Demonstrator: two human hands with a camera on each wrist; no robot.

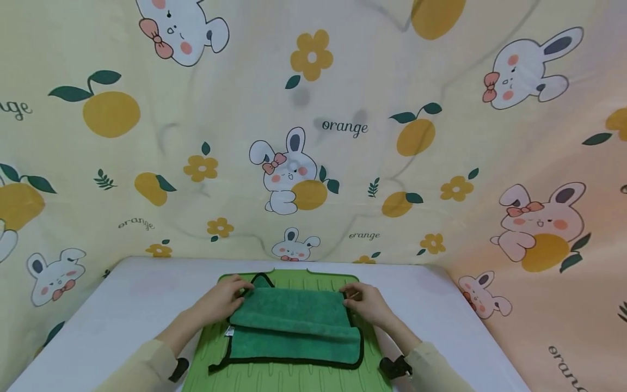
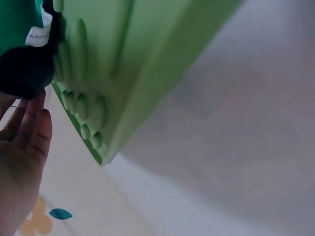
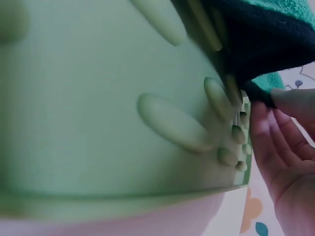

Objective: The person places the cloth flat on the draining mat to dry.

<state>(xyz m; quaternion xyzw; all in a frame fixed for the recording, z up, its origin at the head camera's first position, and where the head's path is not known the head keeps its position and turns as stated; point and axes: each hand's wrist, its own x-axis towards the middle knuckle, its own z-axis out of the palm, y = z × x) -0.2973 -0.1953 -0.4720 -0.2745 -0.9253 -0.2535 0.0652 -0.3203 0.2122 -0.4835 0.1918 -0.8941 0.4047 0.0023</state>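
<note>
Cloth (image 1: 294, 305) green, bordered in black — tag (image 2: 39, 35) white; board (image 1: 294, 378) lighter green; tabletop (image 1: 88, 337) white; sleeves (image 1: 147, 366) pale beige. Beyond the tabletop's far edge — cream sheet (image 1: 235, 103) patterned with white rabbits (image 1: 281, 202), orange-yellow fruit (image 1: 111, 114), dark-green leaves (image 1: 71, 94).

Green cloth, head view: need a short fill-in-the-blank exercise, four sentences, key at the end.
1. The green cloth is edged in ____.
2. The white tag is farther from the right hand than from the ____ hand.
3. The ridged board under the cloth is light ____ in colour.
4. The word printed repeatedly on the backdrop is "____".

Missing words: black; left; green; orange.
</note>
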